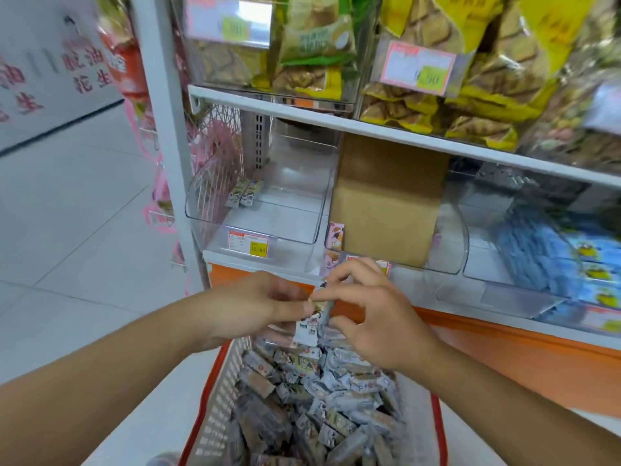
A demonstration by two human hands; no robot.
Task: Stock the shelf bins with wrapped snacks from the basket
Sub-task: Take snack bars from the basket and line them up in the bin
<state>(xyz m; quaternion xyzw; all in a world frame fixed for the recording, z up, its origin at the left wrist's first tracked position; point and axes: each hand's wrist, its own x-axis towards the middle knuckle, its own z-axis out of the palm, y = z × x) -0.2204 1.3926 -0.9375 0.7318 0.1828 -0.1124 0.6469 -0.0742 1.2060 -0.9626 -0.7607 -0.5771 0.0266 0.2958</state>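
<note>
The shelf (pixel 336 124) stood in front of the person, with full bins of yellow snack bags up high and clear bins lower down. The red basket (pixel 215 398) sat low, just under the hands, and it was packed with small wrapped snacks (pixel 322 408).

The clear bin on the left (pixel 268 210) had only two little snacks (pixel 243 193) at the back, so it looked like the one to fill. The bin next to it held a brown box (pixel 386 203).

Both hands were above the basket, touching one snack (pixel 311 322) between them. The left hand (pixel 255 307) pinched its top end with curled fingers. The right hand (pixel 373 307) had a narrow grip too, with its fingertips on the same snack.

What could go wrong? The wrapper looked shiny and slippery, so the snack could slide out and fall to the floor (pixel 77 230) on the way up. The bin's front wall stood up high, so a low hand could bump the snack on it. The snack could also land in the wrong bin, by the box. The basket was heaped, so digging in could push snacks over the side.
</note>
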